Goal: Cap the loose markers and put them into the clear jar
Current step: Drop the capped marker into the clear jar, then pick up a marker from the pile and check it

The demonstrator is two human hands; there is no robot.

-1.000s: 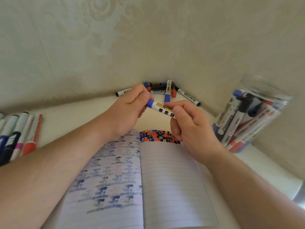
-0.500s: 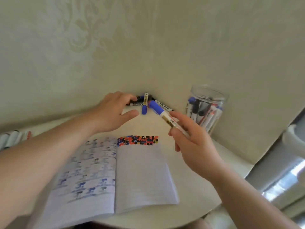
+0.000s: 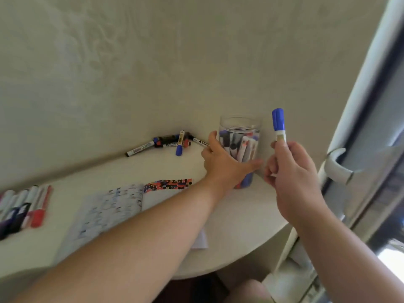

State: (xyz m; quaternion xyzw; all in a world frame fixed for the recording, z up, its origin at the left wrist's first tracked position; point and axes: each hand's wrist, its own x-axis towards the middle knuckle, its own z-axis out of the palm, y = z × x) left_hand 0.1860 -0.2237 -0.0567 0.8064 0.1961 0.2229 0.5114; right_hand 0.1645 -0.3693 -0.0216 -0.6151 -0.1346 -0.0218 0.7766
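A clear jar with several markers inside stands by the wall on the white table. My left hand wraps around the jar's near side, thumb to the right and fingers to the left. My right hand holds a white marker with a blue cap upright, cap up, just right of the jar and above its rim level. Several loose markers lie in a pile against the wall, left of the jar.
An open notebook with coloured marks lies under my left forearm. A row of markers lies at the table's left edge. A window frame with a white handle stands on the right, beyond the rounded table edge.
My left hand moved right from the marker pile to the jar and took hold of it. My right hand turned the blue-capped marker upright and carried it beside the jar.
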